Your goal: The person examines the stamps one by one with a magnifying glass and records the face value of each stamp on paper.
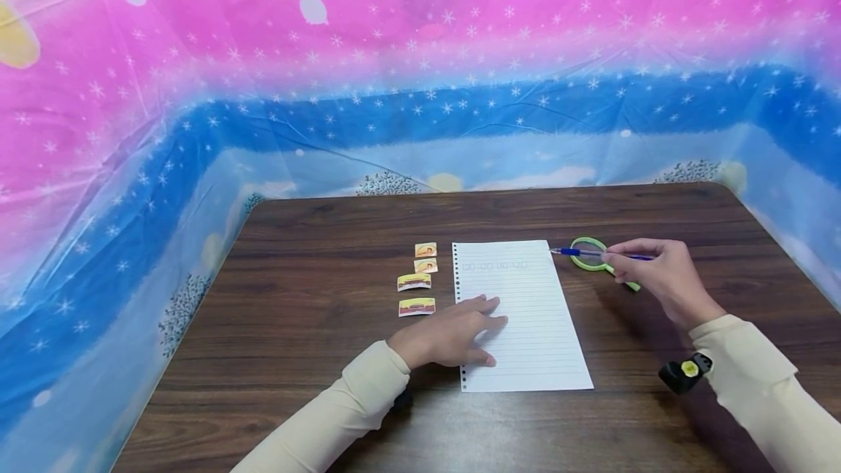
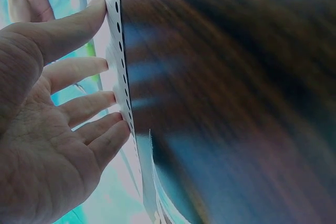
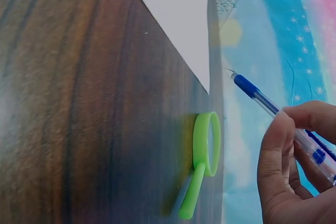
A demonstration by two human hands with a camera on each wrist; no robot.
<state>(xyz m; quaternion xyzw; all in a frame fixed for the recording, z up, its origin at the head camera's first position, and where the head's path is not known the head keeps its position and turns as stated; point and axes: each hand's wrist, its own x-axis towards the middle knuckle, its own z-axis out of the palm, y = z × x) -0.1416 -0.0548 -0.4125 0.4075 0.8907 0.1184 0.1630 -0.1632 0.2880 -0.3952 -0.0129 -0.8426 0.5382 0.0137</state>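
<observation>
A lined sheet of paper with punched holes down its left edge lies on the table, a short row of blue writing near its top. My left hand rests on the sheet's left side with fingers spread and straight. In the left wrist view the fingertips meet the paper by its holes. My right hand pinches a blue ballpoint pen between thumb and fingers, its tip pointing left by the sheet's top right corner. Below the pen lies a green magnifying glass, handle toward me.
Left of the sheet, two small orange-and-white cards and two yellow-and-red cards stand in a column on the brown wooden table. A pink and blue patterned cloth hangs around the table's far and side edges.
</observation>
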